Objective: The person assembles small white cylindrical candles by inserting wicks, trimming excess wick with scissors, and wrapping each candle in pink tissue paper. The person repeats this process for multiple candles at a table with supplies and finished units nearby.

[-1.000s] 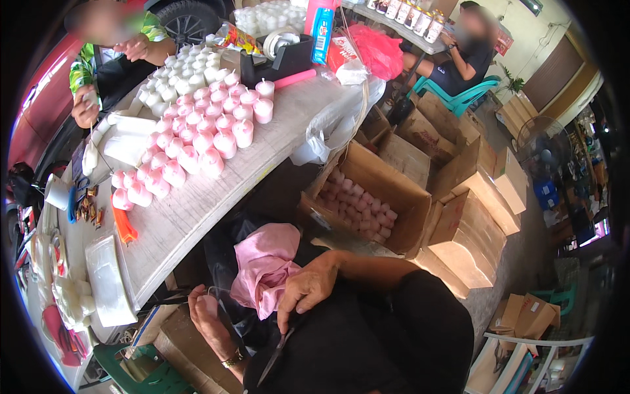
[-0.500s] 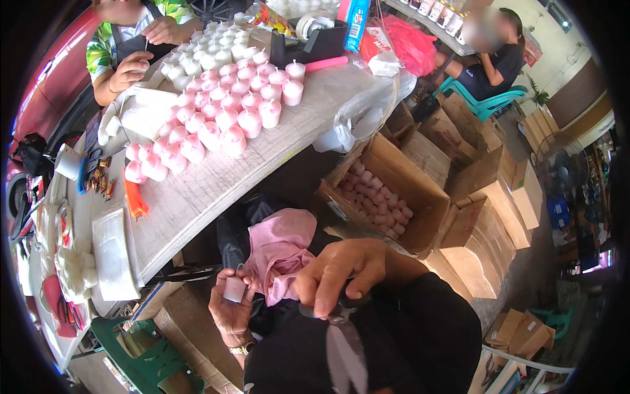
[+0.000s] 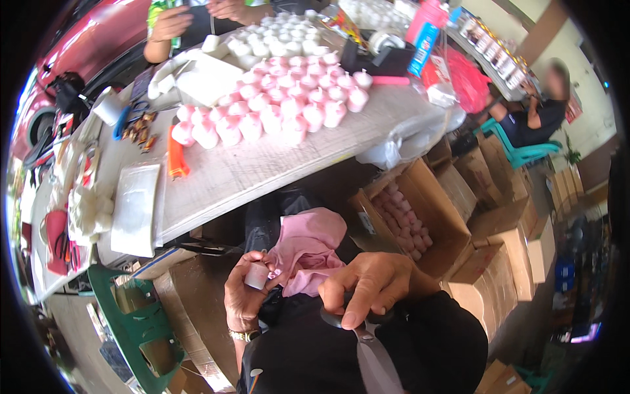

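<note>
Holding a stubby pale-pink candle (image 3: 256,276), left hand (image 3: 243,293) curled, right hand (image 3: 369,282) gripping scissors (image 3: 378,364)

Scissors (image 3: 377,361); tips beyond lower edge

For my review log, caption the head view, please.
Left hand holding a pale candle, right hand gripping scissors, beside a table of pink and white candles.

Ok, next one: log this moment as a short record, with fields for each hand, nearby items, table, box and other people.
Left hand: holds a pale candle
Right hand: holds scissors, blades toward the picture's lower edge
Near both hands: pink cloth
Table: pink candles, white candles behind
Box: open cardboard box, pink pieces inside
Others: co-worker across the table; seated person, right background
</note>
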Demonstrator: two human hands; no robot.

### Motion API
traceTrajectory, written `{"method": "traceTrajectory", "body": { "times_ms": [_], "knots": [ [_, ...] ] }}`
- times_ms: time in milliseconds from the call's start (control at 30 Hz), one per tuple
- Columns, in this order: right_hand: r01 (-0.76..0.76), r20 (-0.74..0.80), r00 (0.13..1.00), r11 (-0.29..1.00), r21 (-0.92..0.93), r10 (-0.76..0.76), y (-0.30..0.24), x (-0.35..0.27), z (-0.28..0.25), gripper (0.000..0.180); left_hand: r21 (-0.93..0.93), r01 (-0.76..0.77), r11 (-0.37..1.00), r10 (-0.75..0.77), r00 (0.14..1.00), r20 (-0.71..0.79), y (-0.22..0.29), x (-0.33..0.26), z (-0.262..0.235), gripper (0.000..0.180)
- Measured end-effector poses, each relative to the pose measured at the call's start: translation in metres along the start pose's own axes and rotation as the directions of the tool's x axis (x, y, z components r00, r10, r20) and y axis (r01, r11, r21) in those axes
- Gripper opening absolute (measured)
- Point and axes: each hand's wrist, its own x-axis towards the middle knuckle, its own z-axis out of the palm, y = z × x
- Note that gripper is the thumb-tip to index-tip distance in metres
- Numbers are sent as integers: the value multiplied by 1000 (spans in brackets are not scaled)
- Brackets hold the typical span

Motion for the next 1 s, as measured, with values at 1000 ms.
{"method": "traceTrajectory", "body": {
  "times_ms": [1000],
  "knots": [
    [-690, -596, 580, 724, 3, 555, 47, -63, -11, 61, -107, 35, 994, 6, 935, 355, 29, 31, 24, 70]
  ]
}}
